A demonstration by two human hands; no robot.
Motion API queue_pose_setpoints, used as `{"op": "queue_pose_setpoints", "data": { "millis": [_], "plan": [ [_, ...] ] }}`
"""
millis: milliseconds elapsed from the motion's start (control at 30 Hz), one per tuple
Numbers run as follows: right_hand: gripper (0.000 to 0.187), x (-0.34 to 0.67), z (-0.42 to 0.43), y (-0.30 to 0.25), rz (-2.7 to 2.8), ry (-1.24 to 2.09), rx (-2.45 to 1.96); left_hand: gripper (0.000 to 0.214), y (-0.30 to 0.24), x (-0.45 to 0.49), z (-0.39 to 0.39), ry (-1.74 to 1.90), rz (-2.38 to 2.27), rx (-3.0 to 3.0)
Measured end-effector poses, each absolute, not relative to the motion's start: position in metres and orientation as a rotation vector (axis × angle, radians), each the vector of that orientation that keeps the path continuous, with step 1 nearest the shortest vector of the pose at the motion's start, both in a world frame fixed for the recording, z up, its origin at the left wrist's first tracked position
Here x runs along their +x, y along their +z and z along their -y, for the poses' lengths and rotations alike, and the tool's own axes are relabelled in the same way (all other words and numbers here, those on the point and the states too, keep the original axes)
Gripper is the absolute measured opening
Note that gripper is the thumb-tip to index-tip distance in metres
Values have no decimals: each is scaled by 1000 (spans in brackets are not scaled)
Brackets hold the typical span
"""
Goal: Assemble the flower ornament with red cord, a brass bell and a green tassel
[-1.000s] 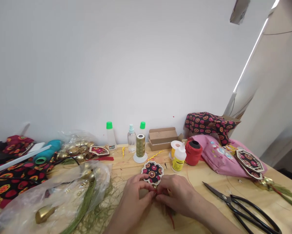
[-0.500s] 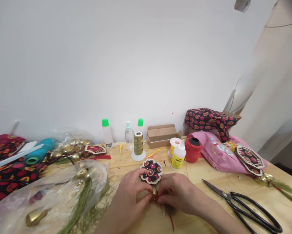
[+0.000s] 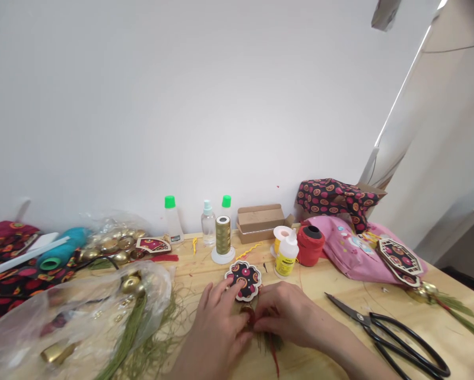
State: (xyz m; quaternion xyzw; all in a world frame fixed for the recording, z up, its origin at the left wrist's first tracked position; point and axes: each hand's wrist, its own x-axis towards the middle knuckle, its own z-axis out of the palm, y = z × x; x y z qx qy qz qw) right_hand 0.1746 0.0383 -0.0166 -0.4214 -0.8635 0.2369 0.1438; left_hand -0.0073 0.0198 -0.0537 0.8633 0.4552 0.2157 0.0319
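Observation:
A flower-shaped ornament (image 3: 244, 278) covered in black cloth with red and pink dots lies on the wooden table (image 3: 340, 295). My left hand (image 3: 217, 324) rests at its near edge, thumb and fingers pinched on its lower end. My right hand (image 3: 288, 314) is closed beside it, pinching a red cord (image 3: 274, 353) with a small gold bead at the ornament's base. Green tassel strands trail from under both hands.
Black scissors (image 3: 387, 332) lie at the right. A glue bottle (image 3: 286, 256), red thread spool (image 3: 310, 245), gold thread spool (image 3: 223, 236), green-capped bottles and a cardboard box (image 3: 261, 216) stand behind. A plastic bag with gold bells (image 3: 86, 316) sits at the left, pink cloth (image 3: 351, 248) at the right.
My hands have shifted slightly toward me while they keep working at the ornament's base. The left fingers have slid up onto the ornament's edge. The view has moved a little.

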Motion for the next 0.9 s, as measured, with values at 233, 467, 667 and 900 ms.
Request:
{"op": "queue_pose_setpoints", "data": {
  "millis": [233, 467, 667, 900],
  "plan": [
    [6, 175, -41, -19, 2470, 709, -1247, 14, -52, 1, -18, 782, -1427, 2562],
    [5, 175, -41, -21, 2492, 698, -1215, 10, -47, 3, -19, 780, -1474, 2549],
    [6, 174, -40, -21, 2513, 657, -1191, 7, -35, -2, -17, 640, -1450, 2572],
    [9, 177, -38, -21, 2511, 639, -1163, 21, -20, -2, -14, 320, -1368, 2495]
  ]
}}
